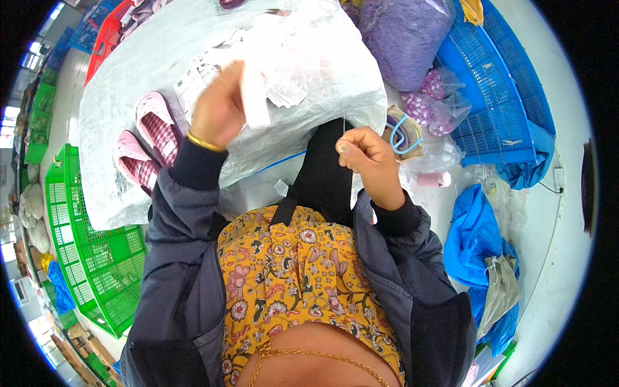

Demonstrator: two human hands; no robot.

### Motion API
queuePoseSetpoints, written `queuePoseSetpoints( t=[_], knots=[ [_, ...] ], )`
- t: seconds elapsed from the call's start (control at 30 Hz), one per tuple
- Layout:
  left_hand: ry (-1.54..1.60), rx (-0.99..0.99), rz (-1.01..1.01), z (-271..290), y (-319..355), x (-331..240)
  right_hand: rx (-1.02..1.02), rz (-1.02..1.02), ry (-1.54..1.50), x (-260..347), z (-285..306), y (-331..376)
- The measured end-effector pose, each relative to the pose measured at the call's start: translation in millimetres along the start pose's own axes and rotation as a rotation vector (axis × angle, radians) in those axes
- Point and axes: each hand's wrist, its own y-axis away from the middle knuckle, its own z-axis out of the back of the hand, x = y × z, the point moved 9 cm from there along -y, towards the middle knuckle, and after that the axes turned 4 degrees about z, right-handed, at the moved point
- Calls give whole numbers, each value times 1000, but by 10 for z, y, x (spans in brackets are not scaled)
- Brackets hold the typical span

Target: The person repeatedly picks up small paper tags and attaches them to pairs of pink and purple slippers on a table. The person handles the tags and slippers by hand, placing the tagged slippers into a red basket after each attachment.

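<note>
Fabric in yellow with a flower print (pixel 303 271) fills the near foreground, under a dark blue jacket whose sleeves run up to both hands. A thin gold chain (pixel 309 355) lies at the lower edge.

The right hand (pixel 367 155) is raised just above the lap, its thumb and forefinger pinched together on a fine thread (pixel 344 122) that runs straight up from the fingertips (it is very thin and only faintly visible against the white sheet). The other fingers are curled in.

The left hand (pixel 219 109), with a gold bangle (pixel 205 142) at the wrist, is lifted higher and closed around a strip of white paper tags (pixel 255 97), held against the edge of the table. A dark strip of cloth (pixel 325 174) hangs between the two forearms.

Beyond the hands, the table is covered with a white plastic sheet (pixel 142 84); more loose tags (pixel 287 95) lie on it, and a pair of pink checked shoes (pixel 148 138) sits to the left. Just right of the right hand lies a small bundle with blue loops (pixel 403 135), and near it a pink spool (pixel 433 179).

Farther off stand a green crate (pixel 97 251) at the left, a red crate (pixel 106 39) at the upper left, a blue crate (pixel 496 90) at the right, and a bag of purple material (pixel 403 35) at the top.
</note>
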Motion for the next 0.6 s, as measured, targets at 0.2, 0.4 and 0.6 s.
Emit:
queuePoseSetpoints(
  t=[0.2, 0.4, 0.6],
  knots=[
    [-123, 254, 357, -367, 389, 802, 182, -43, 243, -206, -381, -23],
    [-162, 152, 323, -174, 431, 819, 455, 50, 320, -378, -532, 104],
    [-517, 259, 344, -102, 561, 887, 252, -55, -37, -422, -431, -153]
  ],
)
